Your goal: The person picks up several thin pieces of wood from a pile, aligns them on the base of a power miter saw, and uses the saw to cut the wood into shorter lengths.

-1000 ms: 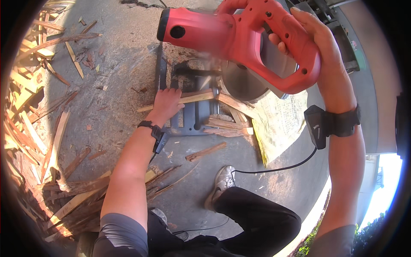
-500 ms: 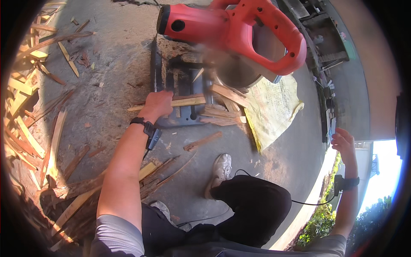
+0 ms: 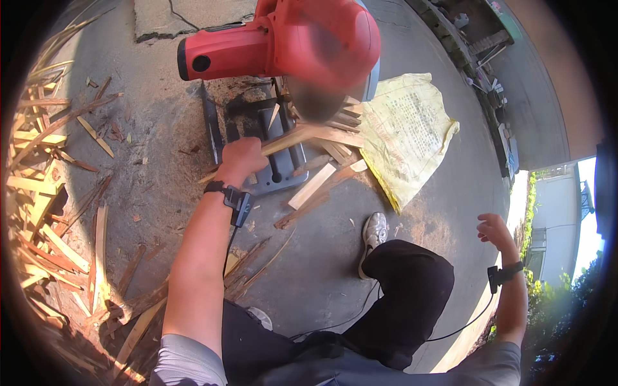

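Observation:
My left hand [image 3: 243, 158] is closed around a long wood strip [image 3: 283, 140], holding it across the dark metal base [image 3: 280, 183] of a chop saw. The strip's right end reaches toward the blade area. Above it looms the saw's red motor housing [image 3: 235, 53], and the dark blade [image 3: 317, 101] beneath is blurred. Several short wood offcuts [image 3: 347, 119] lie beside the base, and a pale cut piece [image 3: 313, 186] rests on the floor in front. Held out to the right, my right hand [image 3: 494, 230] is loosely curled with fingers apart and nothing visible in it.
Split wood pieces [image 3: 42, 186] are heaped along the left side. A yellowish woven sack [image 3: 412, 128] lies flat right of the saw. My shoe [image 3: 374, 231] stands on the concrete, with a cable [image 3: 351, 328] near my legs. Sawdust covers the floor around the base.
The view has shifted, and the saw head sits further left in it, its handle out of sight. My right hand has come down. A pale cut piece now shows in front of the base.

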Demonstrator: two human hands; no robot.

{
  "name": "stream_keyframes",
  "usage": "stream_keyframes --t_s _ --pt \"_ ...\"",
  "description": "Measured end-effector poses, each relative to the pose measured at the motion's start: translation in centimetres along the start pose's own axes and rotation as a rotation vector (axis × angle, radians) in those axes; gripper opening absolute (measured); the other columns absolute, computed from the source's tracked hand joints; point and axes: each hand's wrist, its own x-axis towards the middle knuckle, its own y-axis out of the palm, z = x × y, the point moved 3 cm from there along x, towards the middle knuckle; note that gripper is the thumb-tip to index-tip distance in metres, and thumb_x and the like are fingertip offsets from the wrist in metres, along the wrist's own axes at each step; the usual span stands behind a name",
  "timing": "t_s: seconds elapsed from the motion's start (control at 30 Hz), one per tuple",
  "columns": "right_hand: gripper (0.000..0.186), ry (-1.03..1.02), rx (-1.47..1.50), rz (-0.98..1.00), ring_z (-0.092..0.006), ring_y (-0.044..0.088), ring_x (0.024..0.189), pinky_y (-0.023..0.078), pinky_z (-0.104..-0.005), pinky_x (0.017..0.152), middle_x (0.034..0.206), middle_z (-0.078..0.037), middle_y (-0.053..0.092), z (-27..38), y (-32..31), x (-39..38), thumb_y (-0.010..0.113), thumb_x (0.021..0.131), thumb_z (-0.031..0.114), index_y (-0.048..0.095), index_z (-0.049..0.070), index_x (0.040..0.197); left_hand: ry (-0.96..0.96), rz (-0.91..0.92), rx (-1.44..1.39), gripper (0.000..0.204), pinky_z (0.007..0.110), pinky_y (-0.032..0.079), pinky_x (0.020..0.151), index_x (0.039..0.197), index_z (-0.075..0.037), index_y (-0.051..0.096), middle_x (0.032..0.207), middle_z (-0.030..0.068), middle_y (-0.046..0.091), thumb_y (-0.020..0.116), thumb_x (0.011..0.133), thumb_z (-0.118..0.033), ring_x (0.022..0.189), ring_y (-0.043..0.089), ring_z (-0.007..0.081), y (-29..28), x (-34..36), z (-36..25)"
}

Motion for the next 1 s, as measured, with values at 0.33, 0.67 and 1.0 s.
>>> stream_keyframes --t_s 0.33,0.67,1.0 --pt "0.052 -0.763 -0.342 0.219 -0.0342 0.063 0.094 0.051 -0.0390 0.083 0.102 -0.021 0.065 15.0 21.0 22.1 0.068 0.072 0.024 0.058 -0.002 0.116 0.245 0.543 -0.655 0.031 0.035 0.046 0.066 0.088 0.001 0.057 0.076 0.0164 0.059 0.063 0.069 -0.022 0.072 0.058 0.0212 20.6 -12.7 -7.5" --pt "0.084 -1.254 -0.339 0.132 -0.0409 0.045 0.120 0.040 -0.0416 0.101 0.129 -0.027 0.045 25.9 32.2 29.8 0.076 0.065 0.031 0.038 -0.002 0.133 -0.545 0.263 -1.091 0.020 0.028 0.043 0.060 0.087 0.000 0.059 0.075 0.0018 0.058 0.063 0.073 -0.013 0.069 0.055 0.0124 22.2 -13.9 -15.9" --pt "0.075 -1.327 -0.403 0.406 -0.0415 0.057 0.101 0.044 -0.0443 0.091 0.109 -0.030 0.057 24.0 36.9 30.1 0.070 0.066 0.031 0.043 -0.002 0.127 -1.166 -0.425 -1.593 0.019 0.027 0.044 0.059 0.093 -0.004 0.053 0.076 0.0017 0.053 0.063 0.078 -0.010 0.064 0.049 0.0110 28.3 -13.3 -19.6"
